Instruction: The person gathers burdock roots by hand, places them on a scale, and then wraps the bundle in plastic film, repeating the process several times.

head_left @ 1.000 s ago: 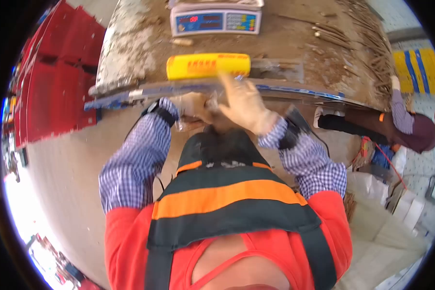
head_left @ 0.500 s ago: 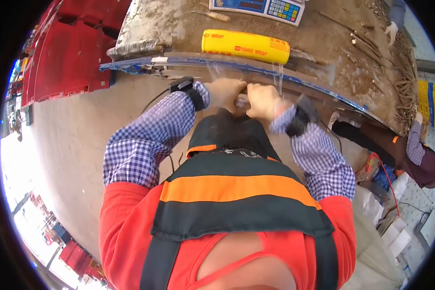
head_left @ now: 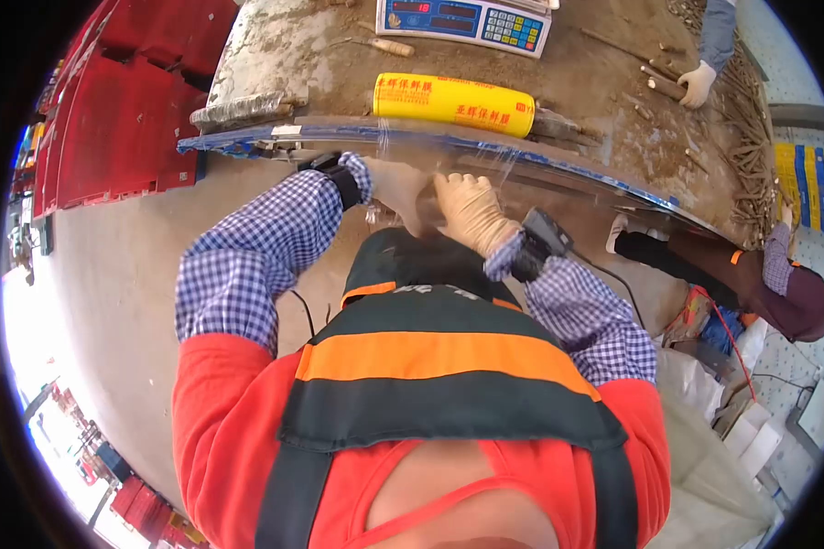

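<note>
My left hand point(head_left: 396, 194), gloved and smeared by motion, is closed round a film-wrapped brown bundle point(head_left: 428, 203) in front of my apron. Beside it my gloved right hand point(head_left: 470, 209) has its fingers curled over the same bundle. Most of the bundle is hidden by the hands; a shiny bit of film shows at its left end. Clear cling film point(head_left: 384, 137) runs in thin strips from the table edge down towards my hands. Just beyond lies a yellow roll of cling film point(head_left: 454, 104) on the table.
A digital scale point(head_left: 464, 25) stands at the table's far side, near a wooden-handled tool point(head_left: 391, 47). A wrapped bundle point(head_left: 240, 112) lies at the left edge. Thin brown roots point(head_left: 758, 174) line the right, where a co-worker's gloved hand point(head_left: 697, 85) touches some. Red crates point(head_left: 124, 119) stand left.
My hands have shifted slightly left and turned on the bundle. The yellow roll has rotated, showing different print. The co-worker's gloved hand has reached down to the roots. The scale display now shows lit digits.
</note>
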`<action>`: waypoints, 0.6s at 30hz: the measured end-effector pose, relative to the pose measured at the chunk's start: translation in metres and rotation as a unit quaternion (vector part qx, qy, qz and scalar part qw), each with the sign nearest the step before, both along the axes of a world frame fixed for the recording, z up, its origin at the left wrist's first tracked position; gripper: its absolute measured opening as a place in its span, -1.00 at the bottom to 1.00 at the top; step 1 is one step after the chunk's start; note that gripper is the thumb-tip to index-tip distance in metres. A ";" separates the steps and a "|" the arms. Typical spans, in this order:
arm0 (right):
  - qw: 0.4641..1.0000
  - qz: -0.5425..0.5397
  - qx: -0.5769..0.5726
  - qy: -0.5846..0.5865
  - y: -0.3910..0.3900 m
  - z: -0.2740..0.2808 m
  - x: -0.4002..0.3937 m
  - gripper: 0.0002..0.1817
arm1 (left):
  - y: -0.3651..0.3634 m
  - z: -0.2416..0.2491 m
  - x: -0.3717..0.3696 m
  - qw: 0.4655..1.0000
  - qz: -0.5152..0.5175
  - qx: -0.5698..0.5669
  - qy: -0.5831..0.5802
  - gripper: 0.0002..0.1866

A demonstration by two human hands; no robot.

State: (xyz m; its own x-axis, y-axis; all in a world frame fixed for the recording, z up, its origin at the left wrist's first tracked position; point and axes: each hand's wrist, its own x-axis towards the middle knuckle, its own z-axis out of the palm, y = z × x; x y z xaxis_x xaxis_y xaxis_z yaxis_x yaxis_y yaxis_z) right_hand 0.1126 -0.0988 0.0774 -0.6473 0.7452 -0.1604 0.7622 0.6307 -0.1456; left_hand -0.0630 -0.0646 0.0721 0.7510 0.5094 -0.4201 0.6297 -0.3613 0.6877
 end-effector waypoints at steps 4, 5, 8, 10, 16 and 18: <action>0.950 -0.085 -0.299 0.013 0.042 0.005 0.013 -0.32 | -0.027 -0.006 0.028 0.920 0.033 0.358 0.155 -0.35; 0.941 -0.014 -0.339 -0.012 0.049 0.021 0.015 -0.27 | -0.019 0.000 0.028 0.947 0.049 0.286 0.139 -0.35; 0.990 0.026 -0.101 -0.093 0.017 0.014 0.010 -0.10 | 0.012 0.019 0.010 0.999 -0.048 -0.005 -0.014 -0.22; 0.998 0.047 0.012 -0.036 0.003 0.005 0.007 0.00 | 0.018 0.029 0.009 0.995 -0.052 -0.050 0.067 -0.24; 0.947 0.011 -0.317 -0.050 0.043 0.012 0.025 -0.08 | -0.030 -0.016 0.016 0.966 0.066 0.250 -0.012 -0.37; 0.987 0.038 -0.133 -0.087 0.018 0.019 0.011 -0.12 | -0.002 -0.003 0.002 0.998 0.005 -0.014 -0.063 -0.27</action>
State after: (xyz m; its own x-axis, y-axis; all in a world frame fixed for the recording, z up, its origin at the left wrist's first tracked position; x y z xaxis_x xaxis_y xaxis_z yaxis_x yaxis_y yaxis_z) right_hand 0.1232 -0.0812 0.0966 -0.6453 0.6117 -0.4577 0.7419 0.6448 -0.1842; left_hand -0.0608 -0.0663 0.0688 0.7938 0.5060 -0.3375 0.5412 -0.3345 0.7715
